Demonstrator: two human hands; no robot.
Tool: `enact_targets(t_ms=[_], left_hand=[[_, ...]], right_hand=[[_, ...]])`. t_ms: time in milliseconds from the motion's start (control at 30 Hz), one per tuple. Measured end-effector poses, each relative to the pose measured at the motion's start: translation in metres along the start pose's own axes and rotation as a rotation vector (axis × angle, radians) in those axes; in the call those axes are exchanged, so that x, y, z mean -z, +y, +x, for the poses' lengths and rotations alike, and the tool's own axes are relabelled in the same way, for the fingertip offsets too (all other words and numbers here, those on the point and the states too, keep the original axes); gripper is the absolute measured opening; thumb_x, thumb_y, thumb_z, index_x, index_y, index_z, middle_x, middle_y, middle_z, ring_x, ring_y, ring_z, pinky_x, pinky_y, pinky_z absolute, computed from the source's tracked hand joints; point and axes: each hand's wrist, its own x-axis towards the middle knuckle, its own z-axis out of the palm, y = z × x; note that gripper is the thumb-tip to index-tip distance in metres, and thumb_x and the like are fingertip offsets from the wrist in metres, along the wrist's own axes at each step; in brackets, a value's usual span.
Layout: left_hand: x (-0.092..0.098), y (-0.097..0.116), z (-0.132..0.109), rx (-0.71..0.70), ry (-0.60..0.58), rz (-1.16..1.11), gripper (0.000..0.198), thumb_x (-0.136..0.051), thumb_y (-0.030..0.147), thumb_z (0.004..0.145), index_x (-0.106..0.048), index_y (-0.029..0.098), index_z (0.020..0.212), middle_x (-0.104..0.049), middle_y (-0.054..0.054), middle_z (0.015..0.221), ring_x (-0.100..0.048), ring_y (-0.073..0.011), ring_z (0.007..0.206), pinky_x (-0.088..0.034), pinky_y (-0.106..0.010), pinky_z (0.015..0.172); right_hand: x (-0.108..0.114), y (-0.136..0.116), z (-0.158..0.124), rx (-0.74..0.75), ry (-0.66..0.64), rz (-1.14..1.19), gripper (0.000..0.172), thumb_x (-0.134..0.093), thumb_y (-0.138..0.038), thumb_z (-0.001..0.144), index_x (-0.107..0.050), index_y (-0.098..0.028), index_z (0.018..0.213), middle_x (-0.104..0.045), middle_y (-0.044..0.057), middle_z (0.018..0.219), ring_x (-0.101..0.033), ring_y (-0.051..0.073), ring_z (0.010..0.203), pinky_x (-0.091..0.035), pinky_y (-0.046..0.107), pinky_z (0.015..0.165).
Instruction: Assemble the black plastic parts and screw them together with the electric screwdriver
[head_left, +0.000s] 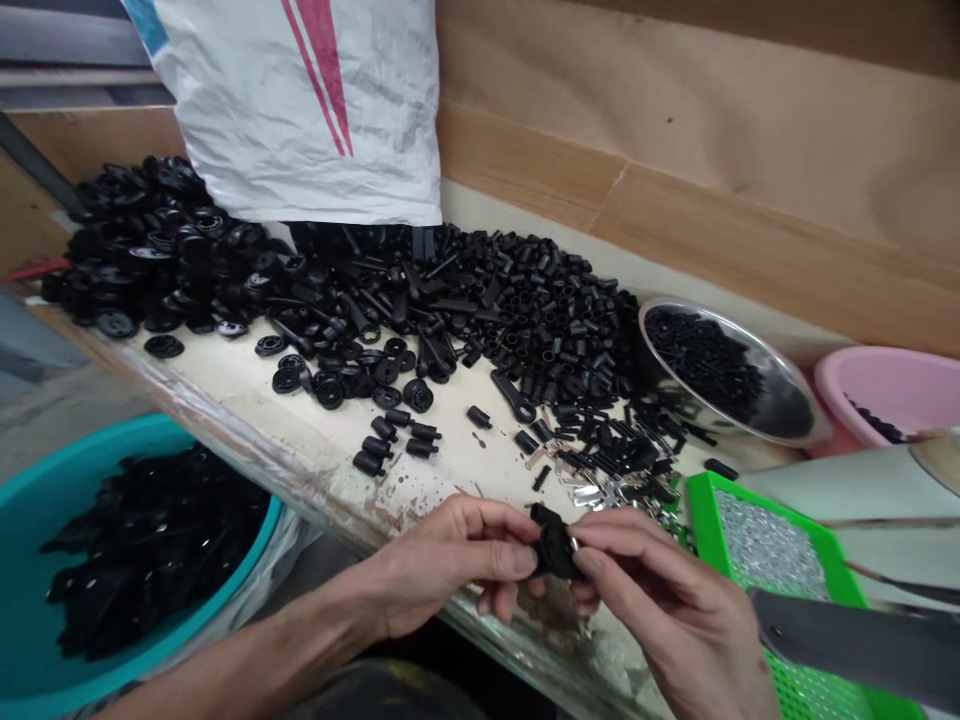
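Observation:
A small black plastic part [553, 545] is held over the front edge of the table [315, 440]. My left hand [457, 555] pinches its left side between thumb and fingers. On its right side the fingers of my right hand [660, 590] are closed, with a small shiny metal piece [574, 545] showing at their tips. Several short black cylinders [369, 462] with pegs lie beyond my left hand. Thin metal strips [596, 494] and black pins lie just beyond my right hand.
Heaps of black discs [172, 260] and tubes [547, 310] cover the back, below a white bag [315, 120]. At right are a steel bowl [795, 405], pink basin [900, 370] and green basket [705, 500]. A teal tub [274, 530] of black parts stands lower left.

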Motion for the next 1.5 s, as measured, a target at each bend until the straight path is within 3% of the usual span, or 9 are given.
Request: enact_targets(t_ms=[233, 567, 767, 867, 1133, 1267, 1400, 1500], left_hand=[[0.004, 0.001, 0.003, 0.095, -0.134, -0.147, 0.020, -0.066, 0.021, 0.074, -0.064, 0.013, 0.092, -0.070, -0.006, 0.078, -0.050, -0.0045, 0.040, -0.027, -0.016, 0.038], [-0.006, 0.003, 0.010, 0.139, -0.105, -0.130, 0.009, -0.057, 0.017, 0.069, -0.063, 0.013, 0.073, -0.066, -0.004, 0.064, -0.044, -0.0053, 0.034, -0.023, -0.019, 0.036], [-0.011, 0.004, 0.011, 0.102, -0.133, -0.095, 0.017, -0.055, 0.020, 0.073, -0.068, 0.010, 0.076, -0.065, -0.004, 0.066, -0.043, -0.0043, 0.037, -0.020, -0.020, 0.037], [-0.013, 0.004, 0.012, 0.109, -0.123, -0.072, 0.018, -0.055, 0.021, 0.073, -0.069, 0.010, 0.076, -0.065, -0.004, 0.066, -0.042, -0.0042, 0.037, -0.019, -0.020, 0.037], [-0.016, 0.005, 0.013, 0.160, -0.053, 0.025, 0.018, -0.058, 0.025, 0.071, -0.068, 0.010, 0.070, -0.061, -0.002, 0.059, -0.041, -0.0044, 0.037, -0.024, -0.018, 0.039], [-0.020, 0.005, 0.014, 0.169, -0.022, 0.045, 0.018, -0.057, 0.024, 0.068, -0.068, 0.010, 0.069, -0.060, -0.001, 0.058, -0.039, -0.0040, 0.034, -0.024, -0.018, 0.038], [-0.023, 0.003, 0.015, 0.174, 0.024, 0.061, 0.018, -0.058, 0.023, 0.065, -0.069, 0.010, 0.071, -0.061, -0.001, 0.056, -0.038, -0.0043, 0.033, -0.024, -0.018, 0.037], [-0.022, 0.002, 0.015, 0.159, 0.030, 0.073, 0.019, -0.059, 0.025, 0.066, -0.070, 0.009, 0.072, -0.061, -0.001, 0.056, -0.039, -0.0045, 0.034, -0.026, -0.018, 0.037]], right_hand=[[-0.003, 0.004, -0.001, -0.087, -0.018, 0.115, 0.011, -0.077, -0.031, 0.069, -0.075, -0.021, 0.074, -0.064, 0.003, 0.083, -0.061, 0.010, 0.052, -0.056, 0.020, 0.048], [0.009, 0.037, 0.003, -0.069, -0.126, 0.245, 0.008, -0.073, -0.024, 0.076, -0.075, -0.023, 0.083, -0.066, 0.003, 0.088, -0.061, 0.010, 0.050, -0.054, 0.022, 0.046], [0.009, 0.043, 0.002, -0.125, -0.111, 0.330, 0.010, -0.073, -0.025, 0.076, -0.075, -0.020, 0.085, -0.065, 0.001, 0.065, -0.061, 0.011, 0.048, -0.052, 0.020, 0.046], [0.008, 0.043, 0.001, -0.149, -0.116, 0.367, 0.010, -0.072, -0.025, 0.077, -0.075, -0.020, 0.085, -0.064, 0.000, 0.057, -0.061, 0.011, 0.048, -0.051, 0.019, 0.047], [0.007, 0.046, -0.008, -0.191, -0.045, 0.373, 0.010, -0.073, -0.025, 0.078, -0.072, -0.020, 0.087, -0.067, 0.000, 0.060, -0.060, 0.009, 0.048, -0.048, 0.015, 0.045], [0.017, 0.052, -0.009, -0.143, -0.093, 0.316, 0.010, -0.071, -0.026, 0.080, -0.073, -0.021, 0.088, -0.070, 0.002, 0.064, -0.064, 0.011, 0.053, -0.052, 0.018, 0.049], [0.026, 0.051, -0.009, -0.109, -0.207, 0.278, 0.023, -0.076, -0.022, 0.074, -0.074, -0.026, 0.096, -0.072, 0.002, 0.069, -0.067, 0.013, 0.057, -0.055, 0.019, 0.056], [0.025, 0.044, -0.010, -0.088, -0.148, 0.211, 0.029, -0.081, -0.024, 0.068, -0.076, -0.030, 0.096, -0.071, 0.001, 0.076, -0.066, 0.011, 0.058, -0.054, 0.017, 0.057]])
